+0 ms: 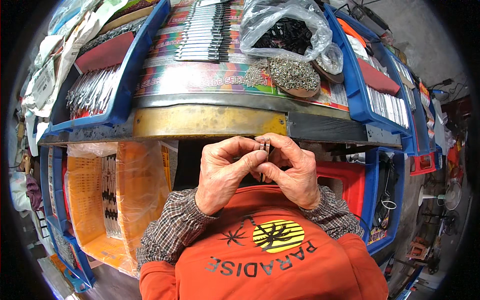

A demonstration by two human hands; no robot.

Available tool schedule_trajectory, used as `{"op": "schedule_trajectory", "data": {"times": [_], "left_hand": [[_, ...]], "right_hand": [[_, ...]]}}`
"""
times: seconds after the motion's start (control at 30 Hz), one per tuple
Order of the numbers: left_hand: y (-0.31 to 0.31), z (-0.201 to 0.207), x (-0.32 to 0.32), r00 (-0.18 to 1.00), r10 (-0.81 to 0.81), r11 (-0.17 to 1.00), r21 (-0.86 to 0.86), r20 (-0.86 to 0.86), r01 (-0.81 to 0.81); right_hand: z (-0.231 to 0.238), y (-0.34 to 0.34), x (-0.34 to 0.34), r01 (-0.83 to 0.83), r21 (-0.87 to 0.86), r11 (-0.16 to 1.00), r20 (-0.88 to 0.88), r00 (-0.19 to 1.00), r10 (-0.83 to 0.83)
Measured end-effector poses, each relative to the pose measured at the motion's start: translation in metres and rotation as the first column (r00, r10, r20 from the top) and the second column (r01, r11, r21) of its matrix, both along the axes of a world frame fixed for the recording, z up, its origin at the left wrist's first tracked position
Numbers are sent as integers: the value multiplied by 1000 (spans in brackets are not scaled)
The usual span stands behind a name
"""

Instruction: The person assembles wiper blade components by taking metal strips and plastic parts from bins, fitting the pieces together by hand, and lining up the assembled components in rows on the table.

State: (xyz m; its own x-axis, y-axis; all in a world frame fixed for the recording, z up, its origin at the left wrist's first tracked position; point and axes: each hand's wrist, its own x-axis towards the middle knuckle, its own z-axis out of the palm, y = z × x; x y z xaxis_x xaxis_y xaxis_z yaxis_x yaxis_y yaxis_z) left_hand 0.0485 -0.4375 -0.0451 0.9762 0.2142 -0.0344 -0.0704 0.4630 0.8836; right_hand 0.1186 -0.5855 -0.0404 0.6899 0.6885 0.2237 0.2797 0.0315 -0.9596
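A patterned sheet [162, 82] is covering the workbench [210, 120]; blue bins [136, 62] are flanking it, with a fan [453, 196] showing far right. Fingers of the left hand [225, 170] and right hand [294, 172] are clamping narrow metal pieces [268, 146] near the bench edge. Their long axis is running bench-to-chest; which end is leading, I cannot tell.

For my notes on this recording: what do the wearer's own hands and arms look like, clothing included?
The left hand and right hand are bare, without gloves. Both forearms wear wrinkled, dark-and-light checked sleeves reaching about the wrists. Between them shows an orange-red garment printed with a yellow striped disc, black palm trees and black lettering.
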Motion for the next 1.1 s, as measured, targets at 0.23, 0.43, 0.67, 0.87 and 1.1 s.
{"op": "schedule_trajectory", "data": {"times": [0.23, 0.43, 0.67, 0.87, 1.1], "left_hand": [[-1, -4, 0, 1000, 3, 998, -69, -2, -3], [2, -5, 2, 999, -39, 994, -101, -14, 38], [2, -3, 3, 998, -58, 989, -141, -21, 55], [3, -2, 7, 999, -40, 991, -126, -11, 38], [23, 39, 34, 992, -54, 996, -58, 111, 60]], "right_hand": [[-2, 0, 1, 2, -49, 999, 27, 1000, 0], [0, 1, 1, 8, -70, 997, 26, 1000, -6], [0, 4, 1, 14, -53, 999, 1, 1000, -14], [3, 6, 5, 19, -47, 999, 19, 1000, -18], [40, 27, 35, 22, 21, 1000, 136, 990, -25]]}}
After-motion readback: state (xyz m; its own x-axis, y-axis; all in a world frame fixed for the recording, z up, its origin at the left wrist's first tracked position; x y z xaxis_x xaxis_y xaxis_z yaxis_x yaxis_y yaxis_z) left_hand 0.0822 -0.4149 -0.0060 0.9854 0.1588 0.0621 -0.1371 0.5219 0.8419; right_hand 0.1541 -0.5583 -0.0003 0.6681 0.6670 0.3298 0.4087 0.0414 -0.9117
